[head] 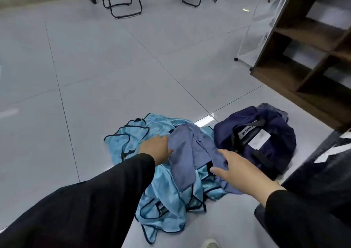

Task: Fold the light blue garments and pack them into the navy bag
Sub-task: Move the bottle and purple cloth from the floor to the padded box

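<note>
**Both hands on the heap, nothing folded yet**

Nearest the camera, the light blue garments (167, 194) lie crumpled on the tiled floor (95, 67), a loose heap with dark piping. Its long axis runs from the near hem toward the far left, where straps trail outward. A duller grey-blue shirt (188, 152) is draped over the heap's middle.

The left hand (156, 149) rests on the shiny fabric at the shirt's left edge; its fingertips seem tucked under the shirt, though the view is too soft to say whether they pinch it. The right hand (237, 169) reaches in with fingers spread and relaxed, touching the shirt's right side and gripping nothing, probably to sort one piece from the pile.

Just beyond the right hand sits the navy bag (266, 133), slumped, label up, touching the heap, placed within easy reach for packing. Farther off stand a wooden shelf (307, 61) and stool legs (123, 2).
</note>
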